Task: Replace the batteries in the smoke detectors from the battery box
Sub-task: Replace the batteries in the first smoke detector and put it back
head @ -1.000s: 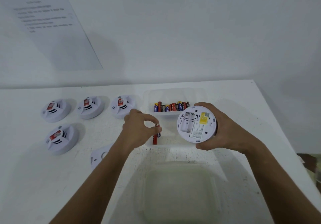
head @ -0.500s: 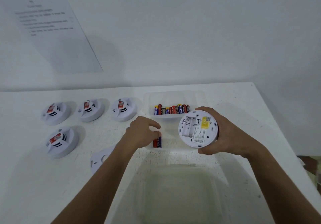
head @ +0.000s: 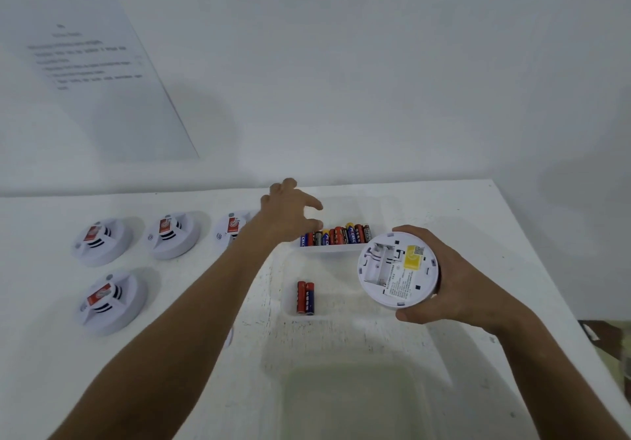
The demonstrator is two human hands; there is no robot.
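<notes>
Left hand [head: 286,216], fingers spread, hovers by the batteries [head: 336,234] mid-frame; right hand [head: 447,286] grips the open detector [head: 397,269]. Grabbing blind could mean a wrong-way battery, I reckon.

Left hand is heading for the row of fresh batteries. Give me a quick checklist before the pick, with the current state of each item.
1. Left hand free to grasp: ok, fingers spread and holding nothing.
2. Fresh batteries reachable: ok, lined up in the far battery box just beside the fingers.
3. Detector secured: ok, gripped by the right hand, back facing up.
4. Battery bay emptied: ok, slots look bare.
5. Two old batteries set aside: ok, lying in the nearer tray.
6. Polarity marks in the bay: cannot tell, too small.
</notes>
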